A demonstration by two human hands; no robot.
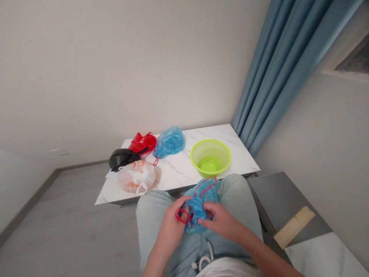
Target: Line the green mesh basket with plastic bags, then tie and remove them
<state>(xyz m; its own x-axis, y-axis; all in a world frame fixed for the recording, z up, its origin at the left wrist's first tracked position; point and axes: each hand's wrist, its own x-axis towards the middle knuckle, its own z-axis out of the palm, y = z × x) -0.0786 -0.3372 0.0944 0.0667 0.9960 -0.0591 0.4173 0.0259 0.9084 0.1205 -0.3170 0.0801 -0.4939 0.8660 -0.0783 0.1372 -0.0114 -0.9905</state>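
Observation:
A translucent blue plastic bag with red drawstrings lies across my lap, gathered between my two hands. My left hand grips its left side, and a loop of red string hangs around the thumb and fingers. From the right, my right hand pinches the crumpled plastic, fingers closed on it. More red string shows partly beneath those fingers. Whatever may be inside the bag cannot be made out. Just beyond my knees stands a lime-green plastic basket on the white marbled table.
On the white table, a second blue bag, a red bag, a black bag and a tied whitish bag sit at the left. A wooden block rests on a grey surface at my right. Blue curtains hang behind.

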